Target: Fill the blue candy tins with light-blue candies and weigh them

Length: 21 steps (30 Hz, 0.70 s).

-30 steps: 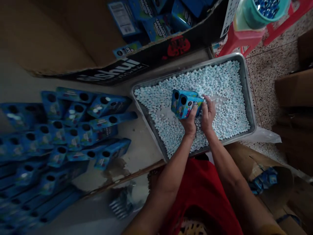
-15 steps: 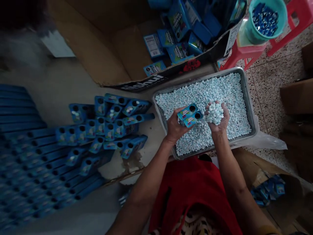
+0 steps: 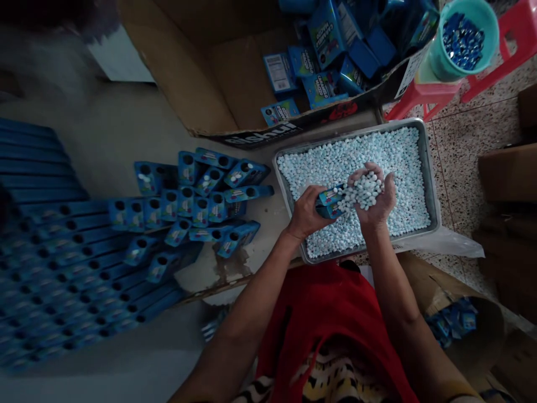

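Observation:
Over a metal tray (image 3: 434, 193) full of small pale-blue and white candies (image 3: 403, 162), my left hand (image 3: 307, 214) grips two small blue candy boxes (image 3: 329, 202) side by side. Their open ends face right. My right hand (image 3: 380, 210) is cupped palm up, its fingers curled around a heap of candies (image 3: 366, 190). Candies spill from the heap onto the box openings, which they partly hide. Left of the tray stand several blue boxes with round holes (image 3: 200, 210), and white candies show at some holes.
A large cardboard carton (image 3: 176, 84) of blue boxes stands behind the tray. A teal bucket (image 3: 493, 33) of shiny blue pieces rests on a red stool (image 3: 432, 98). Rows of blue boxes (image 3: 62, 268) cover the left. Another carton (image 3: 444, 280) is at lower right.
My right hand has tipped toward the boxes, and candies now pour onto their openings. The boxes have tilted toward the right hand. The whole view has shifted slightly.

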Tool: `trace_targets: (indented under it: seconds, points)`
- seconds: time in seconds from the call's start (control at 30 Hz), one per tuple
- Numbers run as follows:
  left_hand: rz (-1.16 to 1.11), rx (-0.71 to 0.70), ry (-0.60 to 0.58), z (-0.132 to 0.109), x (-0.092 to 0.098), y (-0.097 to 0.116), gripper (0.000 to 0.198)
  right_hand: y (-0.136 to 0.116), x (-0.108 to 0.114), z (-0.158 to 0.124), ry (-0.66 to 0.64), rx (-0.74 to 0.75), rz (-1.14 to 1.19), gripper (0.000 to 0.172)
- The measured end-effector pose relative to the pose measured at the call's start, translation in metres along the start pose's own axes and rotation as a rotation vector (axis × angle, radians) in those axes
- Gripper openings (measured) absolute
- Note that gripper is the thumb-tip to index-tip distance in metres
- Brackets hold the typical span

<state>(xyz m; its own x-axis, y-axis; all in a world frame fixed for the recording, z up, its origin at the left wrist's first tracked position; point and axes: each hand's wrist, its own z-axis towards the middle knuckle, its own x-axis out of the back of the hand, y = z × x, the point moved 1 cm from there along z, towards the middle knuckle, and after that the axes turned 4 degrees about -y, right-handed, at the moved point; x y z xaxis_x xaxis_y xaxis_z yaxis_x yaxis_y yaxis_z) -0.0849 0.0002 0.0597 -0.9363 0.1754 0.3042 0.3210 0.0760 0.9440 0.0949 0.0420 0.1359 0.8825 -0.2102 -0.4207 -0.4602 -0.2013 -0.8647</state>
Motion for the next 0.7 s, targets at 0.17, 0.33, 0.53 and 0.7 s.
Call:
trace_targets:
  seconds: [0.17, 0.33, 0.53, 0.7]
  points:
    - [0.047, -0.057, -0.051, -0.003, -0.004, -0.005, 0.073, 0.0, 0.0, 0.0, -0.13, 0.06, -0.187, 0.067]
    - [0.01, -0.036, -0.004, -0.003, -0.013, -0.008, 0.075, -0.002, -0.003, 0.002, -0.187, 0.071, -0.159, 0.062]
    - [0.019, -0.092, 0.031, 0.002, -0.01, -0.013, 0.077, -0.002, -0.004, 0.007, -0.289, 0.039, -0.161, 0.065]
    - [0.092, -0.077, 0.082, 0.011, -0.006, -0.024, 0.081, 0.0, -0.001, 0.005, -0.376, 0.008, -0.19, 0.068]
